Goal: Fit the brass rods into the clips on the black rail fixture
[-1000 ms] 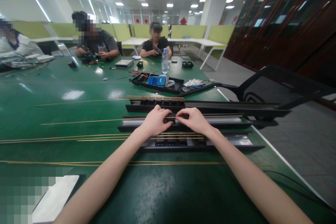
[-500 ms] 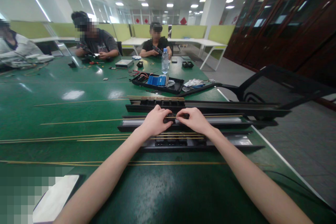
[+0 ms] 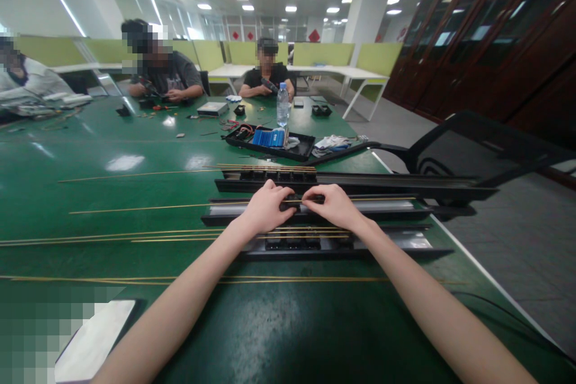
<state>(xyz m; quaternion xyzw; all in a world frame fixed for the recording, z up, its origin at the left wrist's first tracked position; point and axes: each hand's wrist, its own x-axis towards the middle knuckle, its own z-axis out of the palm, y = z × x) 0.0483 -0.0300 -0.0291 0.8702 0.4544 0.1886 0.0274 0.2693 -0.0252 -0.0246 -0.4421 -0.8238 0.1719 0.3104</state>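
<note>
My left hand (image 3: 266,207) grips a small black block (image 3: 290,204) between thumb and fingers, over the middle black channel (image 3: 396,214). Beside it, my right hand (image 3: 332,204) is closed in a pinch on a thin brass-coloured rod (image 3: 148,209). This rod runs lengthwise along the channel, past both hands, and sticks out far to the left. Nearer me lies another channel (image 3: 382,254) with black blocks (image 3: 293,243) and several rods on top. Behind my hands, a third channel (image 3: 405,188) also carries black blocks and rods. My fingers partly cover the gripped block.
Loose brass rods (image 3: 279,279) lie across the green table (image 3: 202,336) in front. Further back are a black tray (image 3: 302,145) with blue items, gloves (image 3: 333,144) and a water bottle (image 3: 282,107). Several people sit opposite. A chair (image 3: 486,144) stands at the right edge.
My hands, the block and the rod stay in place. Across the table, the hands of a person at the left have shifted slightly.
</note>
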